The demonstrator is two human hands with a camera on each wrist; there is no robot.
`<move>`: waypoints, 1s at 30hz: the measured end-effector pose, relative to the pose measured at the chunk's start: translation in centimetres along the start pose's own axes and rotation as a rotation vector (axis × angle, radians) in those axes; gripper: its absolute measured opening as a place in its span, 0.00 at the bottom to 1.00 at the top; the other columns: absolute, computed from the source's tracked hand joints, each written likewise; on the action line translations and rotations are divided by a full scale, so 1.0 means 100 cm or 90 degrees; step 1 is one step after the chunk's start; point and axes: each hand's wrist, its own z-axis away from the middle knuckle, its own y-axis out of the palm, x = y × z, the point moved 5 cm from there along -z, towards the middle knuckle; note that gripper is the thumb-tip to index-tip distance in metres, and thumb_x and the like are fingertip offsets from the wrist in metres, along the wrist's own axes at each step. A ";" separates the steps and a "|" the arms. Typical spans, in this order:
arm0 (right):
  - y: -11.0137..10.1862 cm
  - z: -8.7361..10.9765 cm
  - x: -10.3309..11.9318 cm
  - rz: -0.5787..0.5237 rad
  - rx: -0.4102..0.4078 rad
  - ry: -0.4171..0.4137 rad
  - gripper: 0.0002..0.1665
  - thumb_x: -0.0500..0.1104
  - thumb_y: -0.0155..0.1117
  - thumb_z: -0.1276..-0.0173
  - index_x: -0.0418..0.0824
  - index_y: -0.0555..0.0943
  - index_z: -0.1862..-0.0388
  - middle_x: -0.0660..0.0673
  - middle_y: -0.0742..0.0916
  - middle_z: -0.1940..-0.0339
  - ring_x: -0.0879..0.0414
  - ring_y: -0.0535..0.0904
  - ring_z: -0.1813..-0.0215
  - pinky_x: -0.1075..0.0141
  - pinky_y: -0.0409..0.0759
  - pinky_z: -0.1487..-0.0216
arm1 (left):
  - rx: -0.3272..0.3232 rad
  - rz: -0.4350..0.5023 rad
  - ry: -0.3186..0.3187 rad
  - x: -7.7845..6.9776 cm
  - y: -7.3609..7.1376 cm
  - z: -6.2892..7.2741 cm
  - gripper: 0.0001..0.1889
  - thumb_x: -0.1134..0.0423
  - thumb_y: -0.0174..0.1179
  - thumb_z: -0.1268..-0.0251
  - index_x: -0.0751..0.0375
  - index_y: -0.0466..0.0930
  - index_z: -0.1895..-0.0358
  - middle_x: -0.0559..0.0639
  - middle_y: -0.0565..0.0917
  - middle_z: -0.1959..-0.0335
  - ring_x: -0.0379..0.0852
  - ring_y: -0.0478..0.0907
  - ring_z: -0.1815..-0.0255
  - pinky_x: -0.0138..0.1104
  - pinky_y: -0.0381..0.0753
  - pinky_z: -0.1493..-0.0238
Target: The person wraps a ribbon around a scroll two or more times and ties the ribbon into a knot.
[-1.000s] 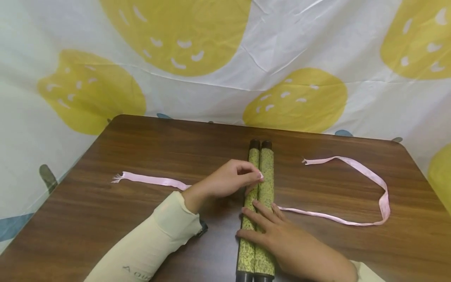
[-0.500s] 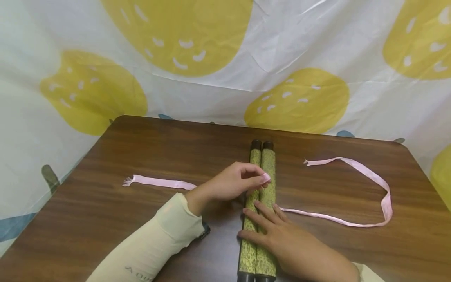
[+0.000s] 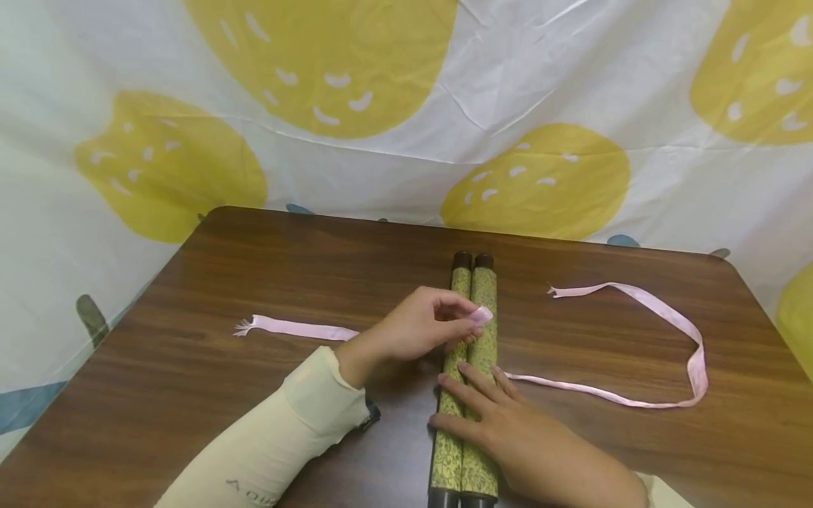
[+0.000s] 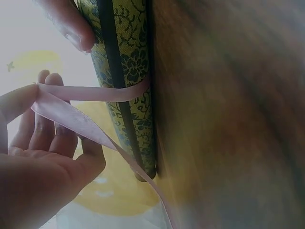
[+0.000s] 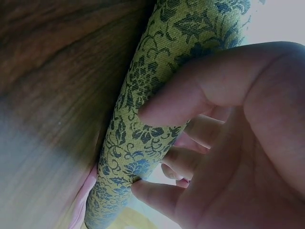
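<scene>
Two rolls of a scroll (image 3: 482, 462), covered in yellow-green floral brocade with dark end knobs, lie side by side on the table, pointing away from me. My left hand (image 3: 413, 324) pinches a pink ribbon (image 3: 483, 315) between thumb and fingers above the rolls. In the left wrist view the ribbon (image 4: 95, 93) comes from under the roll to the fingertips and doubles back down past the wrist. My right hand (image 3: 508, 423) rests spread across both rolls, fingertips on the brocade (image 5: 143, 136).
The frayed ribbon end (image 3: 298, 329) lies left on the brown wooden table (image 3: 286, 261). Right of the rolls the ribbon's other length (image 3: 695, 367) curves in a wide loop. A curtain (image 3: 381, 169) with yellow fruit shapes hangs behind the table.
The left hand has shifted slightly right with the ribbon, and more of it shows past the fingertips. The frayed left end has slid right. The right hand stays on the rolls.
</scene>
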 end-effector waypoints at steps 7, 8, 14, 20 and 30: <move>-0.003 -0.002 0.000 0.001 0.002 -0.008 0.48 0.48 0.78 0.45 0.58 0.68 0.26 0.43 0.66 0.21 0.37 0.55 0.19 0.34 0.62 0.29 | -0.007 0.014 -0.038 0.001 -0.004 0.001 0.22 0.57 0.65 0.32 0.59 0.74 0.39 0.54 0.90 0.62 0.49 0.87 0.64 0.37 0.83 0.63; -0.004 -0.001 -0.001 0.000 -0.005 -0.015 0.49 0.44 0.77 0.46 0.58 0.68 0.26 0.42 0.66 0.21 0.37 0.56 0.20 0.34 0.62 0.29 | -0.007 0.015 -0.044 0.002 -0.004 0.001 0.23 0.56 0.65 0.32 0.58 0.74 0.38 0.54 0.90 0.62 0.49 0.87 0.63 0.36 0.84 0.62; -0.030 0.016 -0.023 -0.013 -0.133 0.017 0.34 0.32 0.69 0.46 0.53 0.79 0.39 0.48 0.83 0.40 0.51 0.82 0.42 0.54 0.84 0.49 | -0.024 0.038 -0.073 0.006 -0.004 0.000 0.15 0.54 0.67 0.34 0.59 0.85 0.51 0.54 0.91 0.64 0.48 0.88 0.65 0.36 0.85 0.64; -0.031 0.044 -0.082 0.002 -0.109 0.240 0.14 0.43 0.75 0.43 0.47 0.83 0.58 0.51 0.87 0.63 0.51 0.84 0.68 0.54 0.81 0.73 | -0.011 0.042 -0.057 0.004 0.004 -0.008 0.11 0.61 0.65 0.32 0.64 0.86 0.54 0.57 0.90 0.63 0.47 0.88 0.65 0.36 0.85 0.66; -0.004 0.073 -0.114 0.055 -0.047 0.328 0.12 0.41 0.74 0.42 0.41 0.81 0.62 0.47 0.83 0.66 0.55 0.77 0.77 0.60 0.75 0.82 | -0.007 0.018 -0.031 -0.001 0.010 -0.014 0.09 0.66 0.63 0.32 0.66 0.85 0.54 0.63 0.88 0.63 0.41 0.84 0.71 0.35 0.83 0.68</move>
